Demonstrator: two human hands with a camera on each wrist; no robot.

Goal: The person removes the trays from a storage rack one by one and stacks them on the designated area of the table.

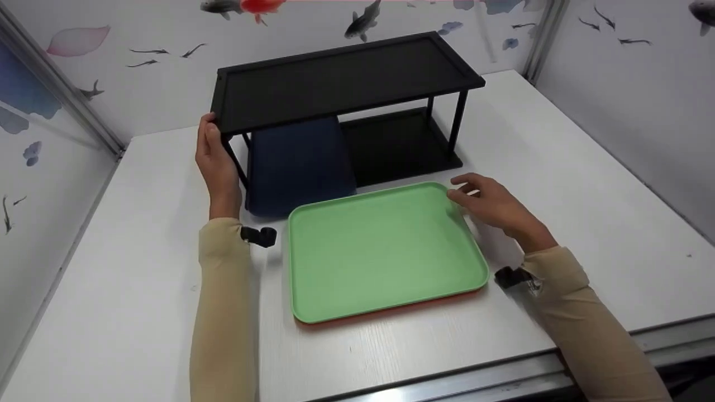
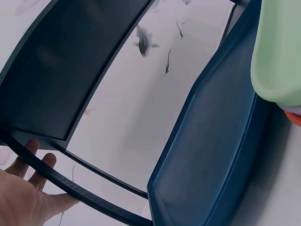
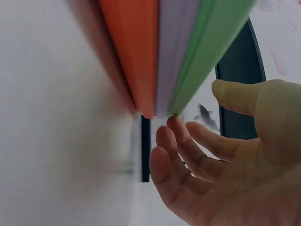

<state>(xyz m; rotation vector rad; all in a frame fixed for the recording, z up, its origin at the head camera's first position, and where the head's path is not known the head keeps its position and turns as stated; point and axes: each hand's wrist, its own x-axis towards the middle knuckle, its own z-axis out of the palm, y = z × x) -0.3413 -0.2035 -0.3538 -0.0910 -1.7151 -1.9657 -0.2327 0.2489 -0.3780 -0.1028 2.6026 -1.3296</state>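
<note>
Green tray (image 1: 385, 254) just left of the loosely spread right hand (image 1: 490, 205), left hand (image 1: 217, 162), also spread, at the black shelf (image 1: 346, 78)

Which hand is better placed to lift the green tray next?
Likely the right hand: it is at the green tray, by its far right corner. The left hand is away from it, at the black rack's left end.

There are 4 trays (image 1: 385, 251), 1 rack (image 1: 346, 78) and 2 hands (image 1: 218, 170).
</note>
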